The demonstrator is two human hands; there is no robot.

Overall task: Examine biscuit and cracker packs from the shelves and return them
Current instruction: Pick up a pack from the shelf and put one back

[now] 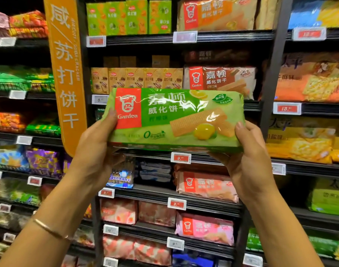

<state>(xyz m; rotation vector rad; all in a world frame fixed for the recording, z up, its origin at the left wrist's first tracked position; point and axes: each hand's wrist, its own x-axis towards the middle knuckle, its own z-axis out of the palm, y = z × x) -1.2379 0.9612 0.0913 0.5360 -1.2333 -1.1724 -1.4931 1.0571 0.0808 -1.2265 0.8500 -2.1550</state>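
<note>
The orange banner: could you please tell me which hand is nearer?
Left. The left hand holds the green pack beside the banner; the right hand holds its far end.

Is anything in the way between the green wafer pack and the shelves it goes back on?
Nothing visible is. The left hand and right hand hold the green wafer pack in open air before the shelves. The pack hides the spot right behind it, so its own gap cannot be seen.
</note>
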